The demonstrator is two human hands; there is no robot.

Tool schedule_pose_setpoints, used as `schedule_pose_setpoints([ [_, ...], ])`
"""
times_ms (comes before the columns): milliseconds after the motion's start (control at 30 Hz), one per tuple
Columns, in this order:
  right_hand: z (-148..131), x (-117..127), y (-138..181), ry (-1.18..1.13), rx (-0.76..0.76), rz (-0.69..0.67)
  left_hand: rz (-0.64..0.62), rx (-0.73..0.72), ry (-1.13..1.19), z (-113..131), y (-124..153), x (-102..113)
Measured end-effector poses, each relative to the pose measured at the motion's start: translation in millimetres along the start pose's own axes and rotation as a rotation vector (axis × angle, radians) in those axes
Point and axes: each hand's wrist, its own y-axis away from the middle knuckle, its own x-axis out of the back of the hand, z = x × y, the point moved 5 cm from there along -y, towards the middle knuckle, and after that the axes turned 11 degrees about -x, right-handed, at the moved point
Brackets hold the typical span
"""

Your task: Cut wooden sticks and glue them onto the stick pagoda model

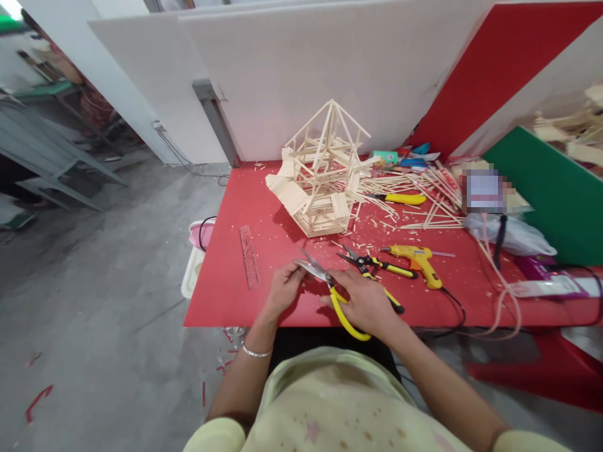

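Note:
My right hand (365, 298) is closed around a pair of yellow-handled scissors (346, 317) low over the table's front edge, with the blades spread and pointing left. Close to the blade tips, my left hand (286, 285) is closed in a pinch; what its fingers hold is hidden or too small to name. Beyond both hands stands a model house frame (325, 182) of thin wooden sticks, with a peaked open roof. Black-and-yellow pliers (377, 263) lie just past my right hand, and a clear ruler (249, 257) lies left of my left hand.
On the red table (214, 276), a yellow glue gun (419, 260) with a cord lies at right. Loose wooden sticks (396, 183), another yellow-handled tool (405, 199) and scattered offcuts surround the model. A plastic bag (513, 233) and a green board (551, 188) are farther right.

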Motion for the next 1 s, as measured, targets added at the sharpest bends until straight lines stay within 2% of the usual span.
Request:
schedule_pose_setpoints([
  [367, 7, -7, 3, -0.134, 0.006, -0.044, -0.057, 0.082, 0.016, 2, -2, -8],
  [533, 10, -10, 6, -0.166, -0.053, -0.073, -0.082, 0.138, 0.138, -4, 2, -15],
  [700, 25, -21, 7, 0.107, -0.196, -0.053, -0.047, 0.158, 0.219, -1, 2, -19],
  [800, 31, -24, 8, 0.264, -0.221, -0.020, -0.013, 0.150, 0.234, 1, 1, -21],
  [900, 27, -15, 10, 0.285, -0.188, 0.013, 0.023, 0.159, 0.284, 1, -1, -27],
  [1000, 13, 6, 10, 0.125, -0.142, 0.088, 0.047, 0.154, 0.338, 3, -4, -40],
])
